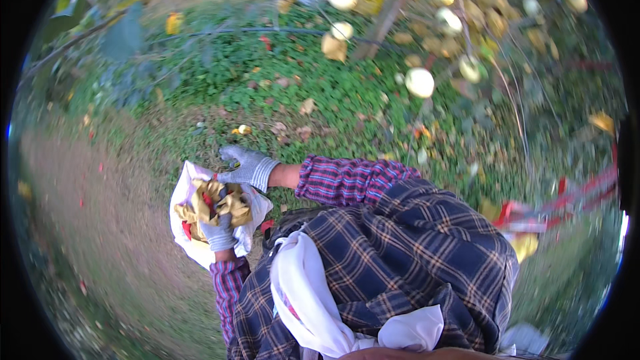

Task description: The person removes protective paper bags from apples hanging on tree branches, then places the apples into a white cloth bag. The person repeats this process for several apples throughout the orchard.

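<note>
To the left of my body is an open white bag (182, 200) holding crumpled brown paper (235, 208) with red pieces (187, 230) among it. My left hand (218, 235), in a grey knit glove, reaches into the bag against the paper; folds of paper hide most of its fingers, so its grip is unclear. Beside the bag's far rim, my right hand (246, 166) wears a matching glove. Its thumb is spread from the fingers and lies near or at the rim, and I see nothing held in it.
Pale round fruits (420, 83) hang from thin branches above a leaning wooden post (395, 7). A dark line (240, 30) crosses over the green ground cover (320, 80). Bare dirt (100, 220) lies left. A blurred red frame (530, 216) stands at right; a white scarf (310, 290) hangs from me.
</note>
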Tool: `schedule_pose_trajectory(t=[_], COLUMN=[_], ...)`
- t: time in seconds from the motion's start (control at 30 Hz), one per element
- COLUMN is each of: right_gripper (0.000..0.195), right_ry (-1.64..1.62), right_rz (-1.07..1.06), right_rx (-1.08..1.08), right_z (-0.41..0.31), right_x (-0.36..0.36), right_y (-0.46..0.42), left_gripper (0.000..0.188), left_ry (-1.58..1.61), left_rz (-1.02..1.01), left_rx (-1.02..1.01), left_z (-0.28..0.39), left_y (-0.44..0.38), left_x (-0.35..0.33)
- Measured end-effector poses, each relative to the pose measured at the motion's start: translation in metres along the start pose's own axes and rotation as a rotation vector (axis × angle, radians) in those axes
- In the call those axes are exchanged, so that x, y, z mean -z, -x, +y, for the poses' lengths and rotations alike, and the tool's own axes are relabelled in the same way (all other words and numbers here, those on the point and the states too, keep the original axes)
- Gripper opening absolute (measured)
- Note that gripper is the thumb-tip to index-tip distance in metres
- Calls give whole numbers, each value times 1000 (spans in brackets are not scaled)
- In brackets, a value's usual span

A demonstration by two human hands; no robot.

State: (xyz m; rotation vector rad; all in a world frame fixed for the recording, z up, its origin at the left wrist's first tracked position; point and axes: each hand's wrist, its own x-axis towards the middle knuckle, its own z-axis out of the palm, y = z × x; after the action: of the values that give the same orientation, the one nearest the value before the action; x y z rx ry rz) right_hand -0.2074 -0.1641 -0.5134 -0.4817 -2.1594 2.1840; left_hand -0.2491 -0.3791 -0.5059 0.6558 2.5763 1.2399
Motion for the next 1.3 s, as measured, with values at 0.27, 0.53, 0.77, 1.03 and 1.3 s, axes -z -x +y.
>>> schedule_pose_trajectory(t=[0.27, 0.53, 0.77, 1.03, 1.3], right_gripper=[78, 21, 19, 33, 21], right_ry=[-437, 27, 259, -585, -766], right_rz=[273, 241, 489, 612, 456], right_rx=[-262, 69, 644, -282, -529], right_z=[-15, 55, 77, 74, 51], right_x=[-1, -17, -50, -64, -98], right_y=[8, 63, 100, 140, 118], left_gripper=[57, 55, 54, 53, 57], left_ry=[105, 299, 457, 669, 462], left_rz=[-800, -1282, -1410, -1343, -611], left_rx=[11, -109, -127, -36, 30], left_z=[-45, 24, 62, 48, -26], left_y=[-39, 10, 43, 88, 57], left_x=[34, -25, -32, -1, 119])
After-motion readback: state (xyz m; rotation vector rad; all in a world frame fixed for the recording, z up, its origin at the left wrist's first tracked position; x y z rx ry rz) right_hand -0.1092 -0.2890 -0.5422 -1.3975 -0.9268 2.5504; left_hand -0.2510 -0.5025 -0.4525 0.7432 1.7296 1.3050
